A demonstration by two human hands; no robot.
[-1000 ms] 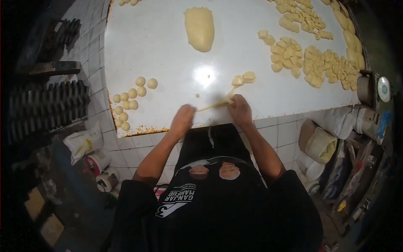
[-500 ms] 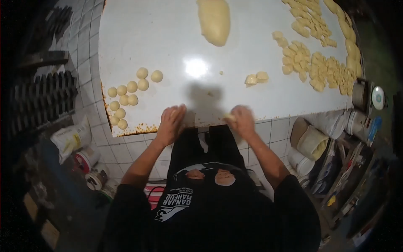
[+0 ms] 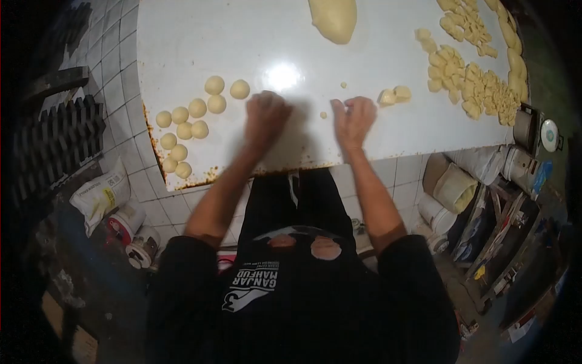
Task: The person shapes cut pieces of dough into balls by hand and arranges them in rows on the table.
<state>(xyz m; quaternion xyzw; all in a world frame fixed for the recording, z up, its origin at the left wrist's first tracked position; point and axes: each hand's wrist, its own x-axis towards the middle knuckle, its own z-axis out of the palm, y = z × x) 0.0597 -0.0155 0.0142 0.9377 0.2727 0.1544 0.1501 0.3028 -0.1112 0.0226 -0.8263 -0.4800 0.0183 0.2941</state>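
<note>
On the white tabletop (image 3: pixel 242 36), my left hand (image 3: pixel 267 115) is curled with its knuckles up, just right of a group of smooth round dough balls (image 3: pixel 197 108). Its fingers bend down out of sight, so whatever lies beneath them is hidden. My right hand (image 3: pixel 356 121) also rests cupped on the table, fingers bent and thumb toward the left; I cannot see under its palm. Two cut dough pieces (image 3: pixel 394 95) lie just to its right. Between the hands is a small dough crumb (image 3: pixel 324 114), and another crumb (image 3: pixel 344 85) lies farther back.
A large dough lump (image 3: pixel 334 21) lies at the back. Many cut dough pieces (image 3: pixel 445 67) cover the right side, with long dough rolls (image 3: pixel 516 67) along the right edge. Rust marks the front edge. Dark metal racks (image 3: pixel 66 142) stand left; buckets (image 3: pixel 436 212) stand below right.
Both hands have moved from the table's front edge farther in over the top. A pale dough piece showing at my right hand is now out of sight. The view has shifted slightly.
</note>
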